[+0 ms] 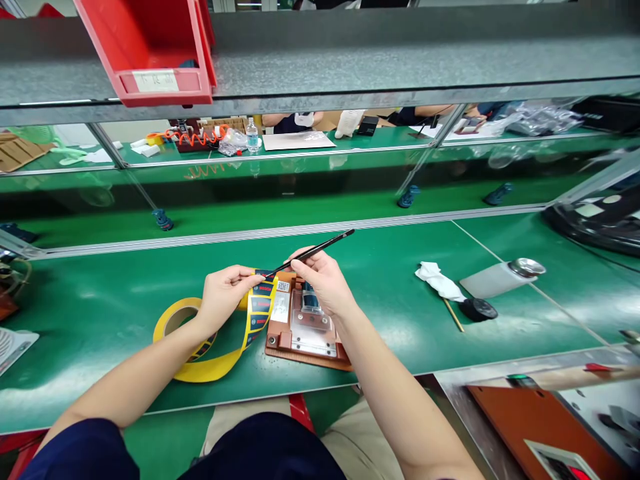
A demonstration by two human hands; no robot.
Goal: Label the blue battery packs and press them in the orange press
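Note:
My left hand pinches the upper end of a strip of dark labels on yellow backing. The strip runs down to a yellow roll standing on its side on the green table. In my right hand is a thin black tool, its tip touching the strip beside my left fingertips. Below my right hand lies a brown fixture with a clear plate and metal parts; a dark blue part in it is partly hidden by that hand.
A white bottle with a metal top, a crumpled white cloth and a round black item lie to the right. A red bin hangs on the shelf above. People sit beyond the clear partition.

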